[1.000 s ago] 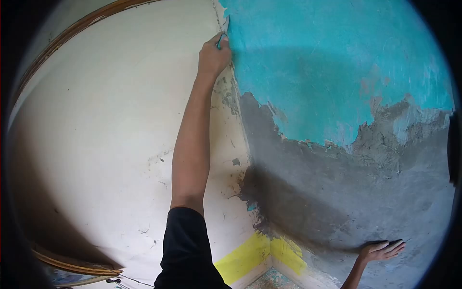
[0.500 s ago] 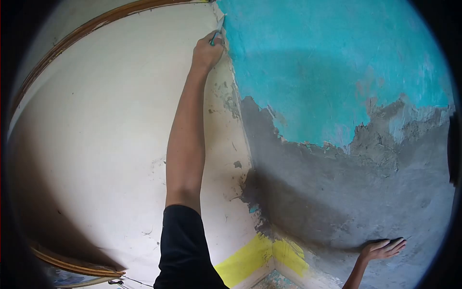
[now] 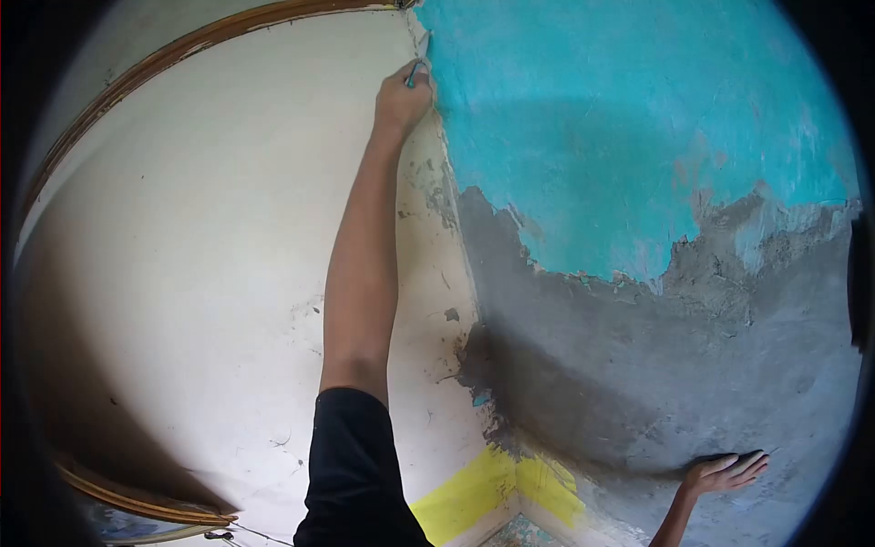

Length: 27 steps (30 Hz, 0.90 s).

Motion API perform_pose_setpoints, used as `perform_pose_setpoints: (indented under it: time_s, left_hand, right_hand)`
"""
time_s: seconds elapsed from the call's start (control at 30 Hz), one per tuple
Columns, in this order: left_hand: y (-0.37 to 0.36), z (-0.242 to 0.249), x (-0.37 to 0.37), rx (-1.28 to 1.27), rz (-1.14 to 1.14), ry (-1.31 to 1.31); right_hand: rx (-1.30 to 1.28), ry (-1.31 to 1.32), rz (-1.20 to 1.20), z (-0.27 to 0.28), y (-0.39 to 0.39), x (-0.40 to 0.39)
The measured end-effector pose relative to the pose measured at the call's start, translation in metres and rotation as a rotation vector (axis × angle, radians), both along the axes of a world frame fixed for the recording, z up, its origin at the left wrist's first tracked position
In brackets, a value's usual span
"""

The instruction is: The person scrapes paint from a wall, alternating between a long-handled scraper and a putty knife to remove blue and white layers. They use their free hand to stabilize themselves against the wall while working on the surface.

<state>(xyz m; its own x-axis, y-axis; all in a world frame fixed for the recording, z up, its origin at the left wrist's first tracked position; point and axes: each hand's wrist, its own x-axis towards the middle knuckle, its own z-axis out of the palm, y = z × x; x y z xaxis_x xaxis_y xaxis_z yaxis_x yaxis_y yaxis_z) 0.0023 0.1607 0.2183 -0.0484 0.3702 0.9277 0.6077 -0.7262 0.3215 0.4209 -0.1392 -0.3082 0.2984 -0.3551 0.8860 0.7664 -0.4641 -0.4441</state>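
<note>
My left hand [image 3: 403, 96] is raised high at the corner where the cream wall meets the turquoise one. Its fingers are wrapped round a scraper [image 3: 424, 46] with a teal handle and a thin, pale metal blade. The blade points up along the edge of the turquoise paint [image 3: 565, 118]; whether its tip touches the wall is hard to tell. Low on the right, my right hand [image 3: 725, 472] rests with outstretched fingers against the bare grey plaster [image 3: 629, 365], holding nothing.
The cream wall [image 3: 219, 228] fills the left side, with chipped patches near the corner. A brown wooden trim [image 3: 182, 46] curves along the top. At lower left is a wood-framed object [image 3: 137, 501]. A yellow band [image 3: 469, 492] crosses the bottom of the corner.
My left hand and the scraper have shifted slightly right and down along the corner, the forearm moving with them. My right hand stays in place.
</note>
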Motion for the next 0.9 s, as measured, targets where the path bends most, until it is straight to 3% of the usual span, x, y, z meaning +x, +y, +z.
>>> perform_pose_setpoints:
  time_s: [0.1,0.2,0.27,0.37,0.5,0.6,0.7,0.8,0.9]
  left_hand:
    - [-0.004,0.022,-0.001,-0.052,0.030,-0.026]
    - [-0.029,0.008,-0.005,-0.289,0.016,-0.068]
    - [-0.026,-0.007,-0.006,-0.028,0.140,0.163]
    - [-0.024,-0.018,0.000,-0.041,0.119,0.082]
    - [-0.021,0.006,0.002,-0.030,0.083,0.097]
    - [-0.034,0.012,-0.001,-0.244,0.021,0.013]
    - [-0.051,0.007,0.000,-0.266,0.080,0.097]
    - [-0.008,0.017,-0.007,-0.044,0.119,0.108]
    - [-0.019,0.033,0.004,-0.127,0.075,0.037]
  right_hand:
    - [0.010,0.002,0.008,-0.004,0.001,0.004]
    - [0.021,0.002,0.032,-0.003,0.001,0.003]
    - [0.008,0.024,0.023,-0.006,0.001,0.003]
    - [0.000,0.034,0.027,-0.004,-0.001,0.001]
    - [0.009,0.016,0.009,-0.003,0.001,0.003]
    - [0.001,0.009,0.009,-0.001,0.001,0.001]
    - [0.002,0.009,0.006,0.000,0.000,0.001]
    - [0.007,0.002,0.011,-0.002,0.000,0.001]
    - [0.018,-0.005,0.014,-0.002,0.001,0.003]
